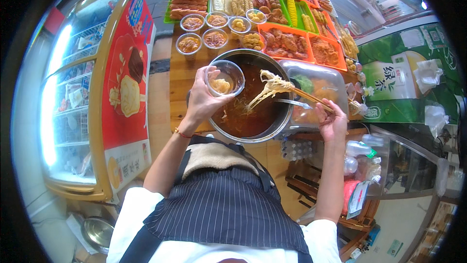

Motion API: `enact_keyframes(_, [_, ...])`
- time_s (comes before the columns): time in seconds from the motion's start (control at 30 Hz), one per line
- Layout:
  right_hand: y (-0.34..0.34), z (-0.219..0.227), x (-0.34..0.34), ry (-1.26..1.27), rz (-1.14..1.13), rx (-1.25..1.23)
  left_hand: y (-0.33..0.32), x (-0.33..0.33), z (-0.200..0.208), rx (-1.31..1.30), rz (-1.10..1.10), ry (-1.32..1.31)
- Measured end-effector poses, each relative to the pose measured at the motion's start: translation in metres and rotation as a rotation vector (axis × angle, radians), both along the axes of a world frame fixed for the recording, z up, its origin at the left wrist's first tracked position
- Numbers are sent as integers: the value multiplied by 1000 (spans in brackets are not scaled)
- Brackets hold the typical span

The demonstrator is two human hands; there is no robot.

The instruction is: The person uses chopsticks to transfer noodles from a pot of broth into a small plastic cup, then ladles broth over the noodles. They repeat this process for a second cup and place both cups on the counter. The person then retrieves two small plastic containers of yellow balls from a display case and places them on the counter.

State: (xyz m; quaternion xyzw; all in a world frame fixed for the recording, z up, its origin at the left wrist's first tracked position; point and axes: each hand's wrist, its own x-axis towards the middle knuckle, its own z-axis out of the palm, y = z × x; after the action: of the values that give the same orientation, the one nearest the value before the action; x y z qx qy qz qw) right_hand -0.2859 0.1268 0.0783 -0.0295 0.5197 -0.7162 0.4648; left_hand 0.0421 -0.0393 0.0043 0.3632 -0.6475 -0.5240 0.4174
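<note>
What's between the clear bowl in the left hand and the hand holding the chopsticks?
In the head view, a clump of noodles hangs from the chopsticks over the big pot of reddish broth, between the clear bowl and the right hand.

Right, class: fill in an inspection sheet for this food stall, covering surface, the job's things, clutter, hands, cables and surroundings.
Surface: wooden counter, crowded.
Job's things: large metal pot of brown broth; clear plastic bowl holding some noodles; chopsticks lifting noodles over the pot.
Clutter: small sauce cups; orange and green trays of skewers; covered clear container.
Hands: left hand grips the bowl; right hand grips the chopsticks.
Cables: nothing seen.
Surroundings: ice-cream freezer to the left; green carton to the right.
</note>
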Motion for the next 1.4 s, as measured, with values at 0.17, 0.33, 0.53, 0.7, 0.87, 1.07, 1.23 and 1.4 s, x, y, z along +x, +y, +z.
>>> enact_keyframes(0.17, [7, 47, -3, -7, -15, -123, 4, -10, -8, -42, -28, -22])
enact_keyframes(0.33, [7, 100, -3, 39, -55, -180, 6, -19, -16, -79, -10, -101])
enact_keyframes(0.53, [4, 150, 8, 54, -17, -322, 5, -36, -28, -179, 6, -263])
enact_keyframes(0.7, [0, 170, 15, 31, 76, -443, 6, -55, -26, -146, -80, -347])
enact_keyframes(0.87, [-6, 159, 21, 3, 86, -400, 7, -68, -4, 4, -127, -58])
enact_keyframes(1.07, [-27, 115, 56, 165, 27, -135, 9, -59, 36, -26, -163, 186])
enact_keyframes(1.23, [-42, 113, 97, 574, 221, -25, 8, -45, 52, 45, -145, 140])
enact_keyframes(1.4, [-59, 127, 131, 919, 563, 8, 14, -39, 45, 38, -175, 109])
